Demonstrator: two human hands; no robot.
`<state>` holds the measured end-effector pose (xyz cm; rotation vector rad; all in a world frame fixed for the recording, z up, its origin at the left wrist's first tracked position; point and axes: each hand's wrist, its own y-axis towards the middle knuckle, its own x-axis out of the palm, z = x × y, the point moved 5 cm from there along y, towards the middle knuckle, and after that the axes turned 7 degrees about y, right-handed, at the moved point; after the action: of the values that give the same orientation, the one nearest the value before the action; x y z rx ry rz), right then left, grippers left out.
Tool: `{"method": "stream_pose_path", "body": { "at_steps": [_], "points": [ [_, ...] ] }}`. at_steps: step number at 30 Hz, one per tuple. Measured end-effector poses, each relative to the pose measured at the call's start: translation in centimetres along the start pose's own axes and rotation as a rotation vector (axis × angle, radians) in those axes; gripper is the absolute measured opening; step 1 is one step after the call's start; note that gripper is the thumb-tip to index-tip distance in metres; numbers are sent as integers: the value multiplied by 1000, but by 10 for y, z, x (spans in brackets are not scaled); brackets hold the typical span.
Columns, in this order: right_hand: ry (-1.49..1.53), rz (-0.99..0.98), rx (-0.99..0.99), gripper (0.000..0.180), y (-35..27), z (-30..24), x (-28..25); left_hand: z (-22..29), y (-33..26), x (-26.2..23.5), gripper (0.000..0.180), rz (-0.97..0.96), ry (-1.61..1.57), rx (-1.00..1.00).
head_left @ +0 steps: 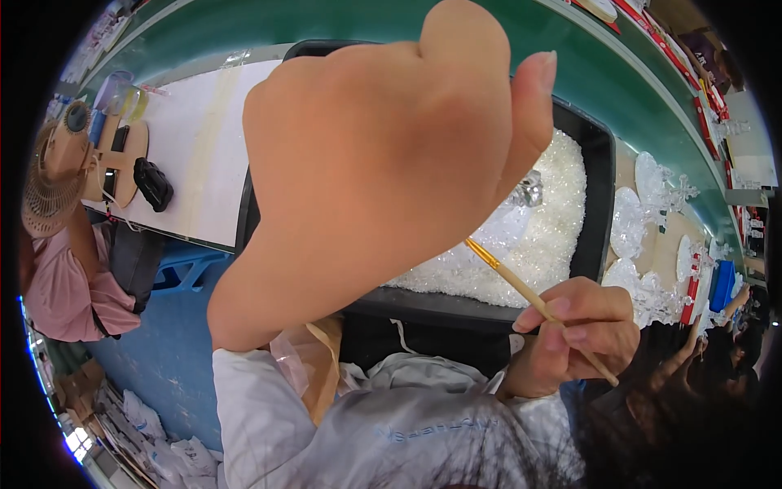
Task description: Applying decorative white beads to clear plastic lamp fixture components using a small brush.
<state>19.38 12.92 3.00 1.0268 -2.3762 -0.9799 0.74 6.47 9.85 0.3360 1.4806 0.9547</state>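
Hands: 2 in view; right hand point(582, 334) pinches a brush point(517, 284) between thumb and fingers, a narrow, closed hold; left hand point(383, 155) arches large across the middle, its back to the camera and most fingers hidden, so whether it is wide or gripping I cannot tell
Brush: slants up and leftward from the right hand over the near edge of the black tray point(600, 175); bristles out of sight behind the left hand; likely light, stiff in the shaft and soft at the tip; best held on the pale handle, behind the gold ferrule point(482, 253)
Clear piece point(530, 188): beside the left hand, over the tray, only partly showing; held or lying, I cannot tell; its glassy look suggests something stiff, slippery and perhaps fragile; a light fingertip hold on a thicker part seems safest
Granules point(562, 204): white, glittering, spread inside the tray; probably loose and light, apt to cling
Right side: clear ornaments point(627, 224) beside the tray; farther off, a blue box point(722, 285)
Left side: white tabletop point(183, 163) with a beige fan point(50, 179); 1 person in a pink top point(77, 285) near a blue stool point(183, 269)
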Motion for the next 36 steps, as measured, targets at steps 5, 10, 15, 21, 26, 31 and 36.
{"method": "stream_pose_path", "body": {
  "at_steps": [5,10,15,21,26,31,36],
  "points": [
    [-6,-33,-37,23,2,-2,2,4,0,-2,30,-1,-52,-5],
    [-48,-43,-26,26,2,-2,3,1,1,-1,30,17,-83,-6],
    [-19,-25,-54,28,4,-3,5,-3,-3,4,30,2,27,62],
    [-74,-107,-94,13,6,1,8,0,-2,2,29,-2,43,94],
    [2,-90,-237,15,10,-3,4,1,-1,-3,27,-1,25,86],
    [-8,-102,-226,13,6,0,1,1,-2,-1,25,-24,5,93],
    [-22,-95,-276,12,10,-3,0,3,-1,-3,22,-13,-33,107]
  ]
}}
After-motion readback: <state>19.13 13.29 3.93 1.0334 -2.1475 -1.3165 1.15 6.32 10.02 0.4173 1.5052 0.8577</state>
